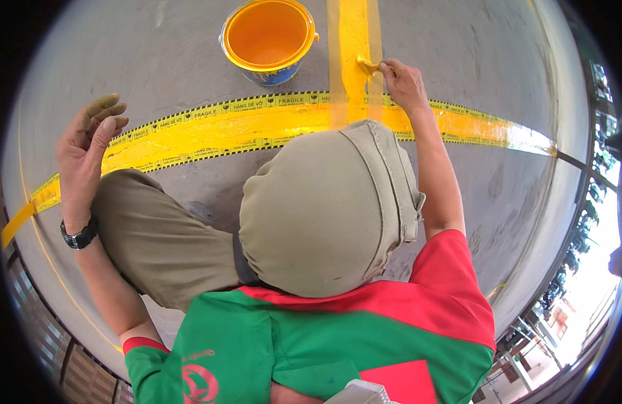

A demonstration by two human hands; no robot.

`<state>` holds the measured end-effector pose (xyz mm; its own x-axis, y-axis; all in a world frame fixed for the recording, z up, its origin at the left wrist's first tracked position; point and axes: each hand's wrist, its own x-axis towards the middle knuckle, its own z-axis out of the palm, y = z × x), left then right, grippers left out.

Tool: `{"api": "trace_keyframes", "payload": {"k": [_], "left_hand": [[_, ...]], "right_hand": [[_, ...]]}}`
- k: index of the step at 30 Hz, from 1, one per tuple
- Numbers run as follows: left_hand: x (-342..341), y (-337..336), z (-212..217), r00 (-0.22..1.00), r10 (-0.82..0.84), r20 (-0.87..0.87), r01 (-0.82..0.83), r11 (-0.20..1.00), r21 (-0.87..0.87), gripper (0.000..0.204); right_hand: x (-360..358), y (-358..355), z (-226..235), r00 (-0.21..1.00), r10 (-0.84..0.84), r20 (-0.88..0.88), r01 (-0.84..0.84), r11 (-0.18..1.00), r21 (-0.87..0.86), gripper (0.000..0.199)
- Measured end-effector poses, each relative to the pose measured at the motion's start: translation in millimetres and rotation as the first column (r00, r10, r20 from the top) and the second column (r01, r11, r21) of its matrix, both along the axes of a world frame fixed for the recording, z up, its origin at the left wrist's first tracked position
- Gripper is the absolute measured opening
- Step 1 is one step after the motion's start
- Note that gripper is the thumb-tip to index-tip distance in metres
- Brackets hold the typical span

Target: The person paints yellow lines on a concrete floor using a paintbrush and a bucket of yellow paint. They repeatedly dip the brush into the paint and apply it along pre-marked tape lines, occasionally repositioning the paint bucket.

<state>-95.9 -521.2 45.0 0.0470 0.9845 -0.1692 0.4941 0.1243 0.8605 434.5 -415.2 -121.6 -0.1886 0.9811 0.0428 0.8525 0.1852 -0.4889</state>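
Note:
My right hand (404, 82) pinches a short paintbrush (368, 65) coated in yellow paint, its head resting on the wet yellow stripe (353, 40) that runs away from me. Strips of translucent tape (334, 60) border that stripe. A second yellow stripe (223, 130) crosses in front of me, edged by printed yellow-and-black tape (280, 99). To the left, my left hand (88, 138) hangs in the air above this stripe's left part, with fingers loosely bent, apart from the thumb, and nothing in them. Paint marks its fingertips.
An open paint bucket (269, 40) stands on the grey floor (156, 60) beyond the crossing stripe, orange-yellow inside. My bent knees (324, 215) in khaki trousers sit close to that stripe. Slatted wooden pallets (75, 363) lie along the lower left edge.

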Motion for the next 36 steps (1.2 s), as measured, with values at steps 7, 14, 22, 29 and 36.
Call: {"api": "trace_keyframes", "payload": {"k": [7,14,22,29,36], "left_hand": [[-1.1,-2.9,1.4,1.0,-0.01,0.0,0.01,1.0,-0.018,0.038],[2.1,6.3,0.6,0.998,0.001,-0.06,-0.003,0.999,-0.036,0.039],[1.0,-5.5,8.4,0.996,0.073,-0.043,-0.075,0.996,-0.049,0.04],[10.1,4.8,4.3,0.999,0.026,-0.032,-0.028,0.999,-0.036,0.038],[12.7,2.4,7.9,0.999,0.04,-0.018,-0.041,0.997,-0.059,0.039]], "right_hand": [[14.9,-21.3,16.7,0.995,0.1,-0.015,-0.101,0.978,-0.184,0.023],[-0.7,55.4,-39.6,0.988,0.02,-0.151,0.004,0.988,0.157,0.023],[5.7,22.2,-27.0,0.956,0.29,-0.05,-0.289,0.957,0.036,0.02],[22.6,-3.8,8.8,0.971,0.215,-0.108,-0.231,0.957,-0.175,0.021],[14.7,108.5,-51.4,0.993,-0.015,-0.118,0.044,0.968,0.249,0.023]]}}
